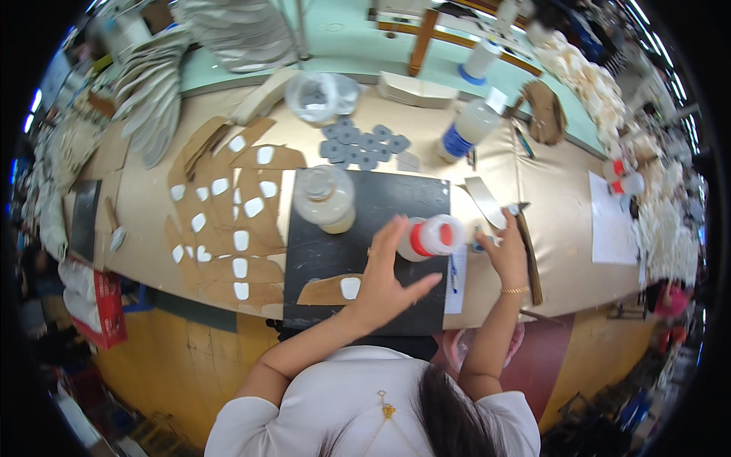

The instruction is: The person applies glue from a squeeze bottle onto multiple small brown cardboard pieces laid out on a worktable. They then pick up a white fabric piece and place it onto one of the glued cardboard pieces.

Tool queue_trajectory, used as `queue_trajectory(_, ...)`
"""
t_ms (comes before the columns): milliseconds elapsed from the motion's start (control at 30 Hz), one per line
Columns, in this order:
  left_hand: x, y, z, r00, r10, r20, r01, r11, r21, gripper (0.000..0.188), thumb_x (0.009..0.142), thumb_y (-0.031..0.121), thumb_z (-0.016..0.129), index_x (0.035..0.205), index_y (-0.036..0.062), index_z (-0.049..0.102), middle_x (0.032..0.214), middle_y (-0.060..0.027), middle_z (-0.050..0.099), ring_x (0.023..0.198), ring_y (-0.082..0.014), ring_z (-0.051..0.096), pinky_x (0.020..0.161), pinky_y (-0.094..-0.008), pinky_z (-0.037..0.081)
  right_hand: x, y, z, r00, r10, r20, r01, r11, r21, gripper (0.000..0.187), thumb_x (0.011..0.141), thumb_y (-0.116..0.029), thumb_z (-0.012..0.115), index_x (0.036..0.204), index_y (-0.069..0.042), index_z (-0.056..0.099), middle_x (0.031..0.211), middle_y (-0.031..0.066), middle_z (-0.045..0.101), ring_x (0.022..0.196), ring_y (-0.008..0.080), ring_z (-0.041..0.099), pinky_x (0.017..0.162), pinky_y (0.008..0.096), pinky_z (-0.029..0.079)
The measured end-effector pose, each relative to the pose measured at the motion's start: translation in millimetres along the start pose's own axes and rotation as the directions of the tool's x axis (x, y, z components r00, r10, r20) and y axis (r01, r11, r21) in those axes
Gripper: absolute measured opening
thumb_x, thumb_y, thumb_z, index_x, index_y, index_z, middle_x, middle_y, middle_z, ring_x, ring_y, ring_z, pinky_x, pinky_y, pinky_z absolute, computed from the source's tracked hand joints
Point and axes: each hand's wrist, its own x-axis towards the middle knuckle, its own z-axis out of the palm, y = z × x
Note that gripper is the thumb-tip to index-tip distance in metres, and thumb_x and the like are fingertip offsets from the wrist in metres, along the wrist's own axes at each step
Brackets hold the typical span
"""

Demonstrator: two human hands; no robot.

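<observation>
My left hand (388, 276) is open, thumb and fingers spread, over the black board (381, 199). Its fingertips are beside a white round container with a red band (432, 238); I cannot tell if they touch it. Over on the right, my right hand (509, 253) has its thumb and fingers apart, near a small bottle-like object (479, 241). Just beyond its fingertips lies a dark pointed tool (517, 207). On the board's near edge is a brown cardboard-like piece (324, 290) with a white patch. A cloudy plastic jar (326, 196) stands at the board's upper left.
Several brown pieces with white patches (228, 206) cover the left. Grey shapes (364, 145) lie beyond the board. A clear bottle with a blue label (466, 129) stands at the back. A pen (454, 276) rests on paper, and a white sheet (611, 221) lies far right.
</observation>
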Motion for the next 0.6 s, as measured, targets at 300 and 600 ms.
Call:
queue_trajectory(300, 12, -3, -86, 0.895, 0.150, -0.420, 0.032, 0.918, 0.396, 0.108, 0.062, 0.034, 0.083, 0.139, 0.0003, 0.016, 0.139, -0.0202, 0.021, 0.129, -0.0333, 0.023, 0.105, -0.0418, 0.027, -16, -28, -29, 0.942, -0.168, -0.292, 0.263, 0.908, 0.325, 0.042, 0.082, -0.017, 0.066, 0.119, -0.003, 0.053, 0.111, 0.0118, 0.055, 0.101, 0.0239, 0.054, 0.088, 0.0335, 0.042)
queue_trajectory(600, 64, 10, -120, 0.955, -0.217, -0.202, 0.233, 0.971, 0.055, 0.076, 0.065, 0.031, 0.081, 0.125, 0.0053, 0.041, 0.122, -0.0128, 0.053, 0.113, -0.0261, 0.052, 0.092, -0.0349, 0.043, -55, -71, -67, 0.819, -0.490, -0.298, 0.571, 0.743, 0.348, 0.045, 0.085, -0.032, 0.062, 0.118, -0.002, 0.053, 0.118, 0.0106, 0.054, 0.111, 0.0246, 0.050, 0.093, 0.0364, 0.040)
